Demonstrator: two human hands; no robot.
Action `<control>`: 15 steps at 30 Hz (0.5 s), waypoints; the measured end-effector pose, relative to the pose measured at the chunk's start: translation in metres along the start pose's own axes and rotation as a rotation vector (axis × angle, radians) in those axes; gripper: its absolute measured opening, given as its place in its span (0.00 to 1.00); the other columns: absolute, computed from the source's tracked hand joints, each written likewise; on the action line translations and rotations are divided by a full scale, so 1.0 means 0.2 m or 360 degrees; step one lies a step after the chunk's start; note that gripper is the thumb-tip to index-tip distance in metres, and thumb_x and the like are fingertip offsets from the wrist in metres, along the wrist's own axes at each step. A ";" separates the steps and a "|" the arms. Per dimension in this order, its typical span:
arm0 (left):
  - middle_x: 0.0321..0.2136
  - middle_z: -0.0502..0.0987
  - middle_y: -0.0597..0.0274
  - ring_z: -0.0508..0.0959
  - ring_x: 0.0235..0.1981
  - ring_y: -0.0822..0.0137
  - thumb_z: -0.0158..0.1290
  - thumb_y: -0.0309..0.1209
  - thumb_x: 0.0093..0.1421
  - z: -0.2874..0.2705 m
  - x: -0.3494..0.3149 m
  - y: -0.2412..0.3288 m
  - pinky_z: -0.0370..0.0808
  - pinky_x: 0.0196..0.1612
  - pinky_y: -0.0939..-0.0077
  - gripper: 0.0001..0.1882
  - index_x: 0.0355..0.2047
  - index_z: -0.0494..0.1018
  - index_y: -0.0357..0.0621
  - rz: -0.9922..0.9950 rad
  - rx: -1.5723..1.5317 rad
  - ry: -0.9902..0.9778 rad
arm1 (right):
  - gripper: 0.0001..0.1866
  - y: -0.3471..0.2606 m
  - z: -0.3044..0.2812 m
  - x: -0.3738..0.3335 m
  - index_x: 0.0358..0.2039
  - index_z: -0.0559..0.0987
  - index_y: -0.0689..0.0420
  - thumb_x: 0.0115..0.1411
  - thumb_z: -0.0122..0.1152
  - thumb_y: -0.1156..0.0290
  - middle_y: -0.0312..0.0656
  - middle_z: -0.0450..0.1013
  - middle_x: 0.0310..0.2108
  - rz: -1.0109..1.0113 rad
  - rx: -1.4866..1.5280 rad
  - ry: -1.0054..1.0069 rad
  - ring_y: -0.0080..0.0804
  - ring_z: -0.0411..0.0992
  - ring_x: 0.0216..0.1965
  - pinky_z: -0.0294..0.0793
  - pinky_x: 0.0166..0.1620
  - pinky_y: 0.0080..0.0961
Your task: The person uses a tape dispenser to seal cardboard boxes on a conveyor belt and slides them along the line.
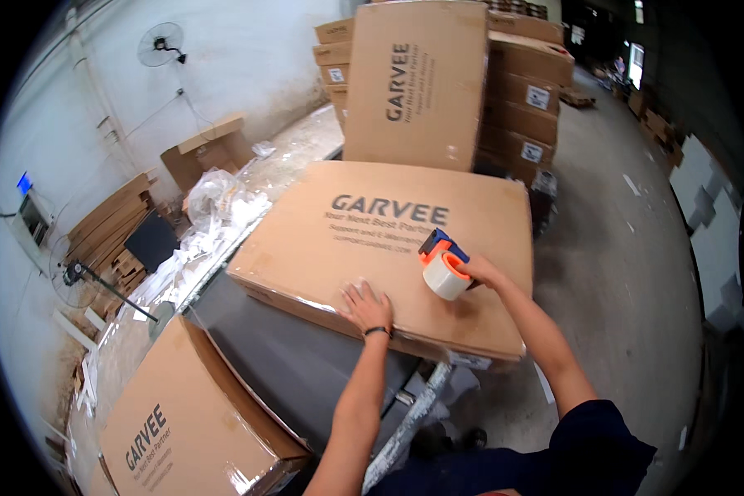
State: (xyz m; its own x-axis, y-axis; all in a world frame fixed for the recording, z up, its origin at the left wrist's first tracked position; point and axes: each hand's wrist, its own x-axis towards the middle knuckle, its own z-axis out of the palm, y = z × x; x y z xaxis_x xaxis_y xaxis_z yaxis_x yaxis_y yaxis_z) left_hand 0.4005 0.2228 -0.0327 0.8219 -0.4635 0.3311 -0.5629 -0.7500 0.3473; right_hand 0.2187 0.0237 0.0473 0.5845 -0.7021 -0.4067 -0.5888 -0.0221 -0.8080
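A large flat cardboard box (306, 223) lies in front of me, partly on a dark-topped table (256, 331). My left hand (367, 311) rests on the box's top near its front edge, fingers spread and nothing in them. In my right hand (481, 271) is a tape dispenser (444, 266), orange and dark blue with a wide roll of pale tape. It is over the right part of the box top; whether it touches the cardboard I cannot tell. My right fingers are partly hidden behind the roll.
Another cardboard box (182, 413) stands at the near left. Behind, a tall upright box (413, 83) leans by stacked cartons (521, 107). Along the left wall are plastic wrap (215, 198), flattened cardboard (112, 215) and a standing fan (74, 273). A concrete floor (612, 248) runs along the right.
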 end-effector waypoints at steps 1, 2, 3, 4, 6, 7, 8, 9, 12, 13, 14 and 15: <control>0.59 0.57 0.49 0.53 0.62 0.50 0.53 0.46 0.51 -0.01 0.02 0.01 0.44 0.57 0.32 0.34 0.57 0.60 0.49 0.0036 0.0001 0.0012 | 0.19 0.10 -0.01 -0.15 0.35 0.77 0.65 0.48 0.60 0.63 0.45 0.75 0.28 -0.0031 0.0226 -0.0060 0.33 0.76 0.29 0.77 0.31 0.27; 0.59 0.56 0.47 0.52 0.62 0.49 0.53 0.46 0.51 -0.01 0.01 0.00 0.44 0.57 0.32 0.36 0.59 0.58 0.48 0.0067 0.0003 0.0018 | 0.18 0.22 -0.02 -0.31 0.36 0.77 0.64 0.51 0.59 0.62 0.44 0.75 0.30 -0.0025 0.0429 -0.0128 0.31 0.76 0.29 0.76 0.30 0.26; 0.59 0.56 0.45 0.52 0.62 0.49 0.53 0.46 0.52 -0.01 0.01 -0.10 0.44 0.58 0.36 0.38 0.60 0.55 0.45 0.0130 -0.0123 0.0025 | 0.18 0.33 -0.01 -0.50 0.38 0.77 0.62 0.53 0.58 0.61 0.43 0.75 0.32 -0.0023 0.0639 -0.0195 0.29 0.75 0.29 0.75 0.29 0.26; 0.59 0.56 0.44 0.51 0.62 0.49 0.52 0.46 0.53 -0.01 -0.02 -0.17 0.44 0.60 0.40 0.39 0.61 0.52 0.43 0.0184 -0.0241 0.0040 | 0.18 0.36 0.04 -0.71 0.39 0.76 0.62 0.55 0.58 0.60 0.43 0.75 0.33 -0.0027 0.0782 -0.0232 0.29 0.75 0.30 0.75 0.30 0.26; 0.59 0.55 0.44 0.52 0.62 0.49 0.52 0.43 0.54 -0.11 -0.39 0.14 0.46 0.61 0.47 0.39 0.62 0.50 0.41 0.0459 -0.0863 -0.0289 | 0.19 0.68 -0.07 -1.04 0.40 0.76 0.61 0.57 0.57 0.58 0.41 0.75 0.34 0.0017 0.1062 -0.0082 0.28 0.75 0.32 0.74 0.33 0.26; 0.60 0.54 0.44 0.53 0.62 0.50 0.52 0.40 0.55 -0.23 -0.58 0.25 0.48 0.62 0.53 0.39 0.62 0.49 0.39 0.0623 -0.1429 -0.0549 | 0.19 0.87 -0.07 -1.17 0.41 0.75 0.60 0.57 0.57 0.57 0.41 0.75 0.34 0.0028 0.1189 0.0001 0.28 0.74 0.34 0.74 0.35 0.26; 0.61 0.50 0.45 0.53 0.62 0.53 0.53 0.32 0.55 -0.29 -0.83 0.32 0.50 0.63 0.63 0.38 0.62 0.47 0.37 0.0489 -0.1735 -0.0983 | 0.18 1.02 0.01 -1.26 0.42 0.75 0.59 0.57 0.56 0.59 0.38 0.75 0.33 0.0150 0.1408 0.0005 0.27 0.74 0.33 0.74 0.35 0.28; 0.63 0.47 0.48 0.52 0.63 0.55 0.53 0.28 0.54 -0.31 -1.09 0.38 0.50 0.63 0.65 0.41 0.63 0.44 0.37 0.0786 -0.1694 -0.1166 | 0.17 1.12 0.09 -1.38 0.43 0.74 0.57 0.57 0.56 0.60 0.36 0.74 0.32 0.0248 0.1613 0.0019 0.25 0.73 0.33 0.75 0.35 0.29; 0.61 0.52 0.52 0.58 0.60 0.61 0.53 0.21 0.53 -0.25 -1.63 0.55 0.58 0.59 0.69 0.50 0.64 0.28 0.45 0.0454 -0.2204 -0.1993 | 0.20 1.23 0.27 -1.65 0.45 0.71 0.58 0.60 0.53 0.57 0.40 0.72 0.40 0.0549 0.1913 0.0304 0.27 0.73 0.38 0.76 0.36 0.28; 0.59 0.58 0.52 0.64 0.57 0.61 0.53 0.21 0.54 -0.20 -1.69 0.60 0.62 0.57 0.70 0.49 0.64 0.28 0.48 -0.0065 -0.2300 -0.2195 | 0.20 1.30 0.26 -1.70 0.45 0.71 0.58 0.60 0.53 0.57 0.40 0.72 0.40 0.0549 0.1963 0.0319 0.27 0.73 0.38 0.76 0.36 0.28; 0.57 0.60 0.52 0.66 0.55 0.62 0.53 0.21 0.54 -0.15 -1.73 0.63 0.64 0.56 0.70 0.50 0.64 0.28 0.48 0.0095 -0.2223 -0.2230 | 0.19 1.39 0.26 -1.77 0.45 0.71 0.58 0.60 0.53 0.58 0.39 0.72 0.40 0.0566 0.1932 0.0331 0.27 0.72 0.40 0.75 0.37 0.29; 0.56 0.63 0.52 0.67 0.53 0.62 0.54 0.21 0.55 -0.11 -1.77 0.65 0.65 0.54 0.71 0.50 0.64 0.27 0.48 0.0248 -0.2147 -0.2265 | 0.18 1.47 0.26 -1.81 0.46 0.70 0.57 0.60 0.52 0.59 0.39 0.71 0.41 0.0589 0.1899 0.0342 0.27 0.72 0.41 0.75 0.38 0.29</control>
State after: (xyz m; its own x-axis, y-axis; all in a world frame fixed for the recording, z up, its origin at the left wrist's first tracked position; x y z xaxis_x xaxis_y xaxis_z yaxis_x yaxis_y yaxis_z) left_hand 0.0336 0.3003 -0.0854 -0.1582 -0.9732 -0.1669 0.2519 -0.2032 0.9462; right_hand -0.1367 0.3076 -0.0647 0.3248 -0.6326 -0.7030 0.2357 0.7740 -0.5876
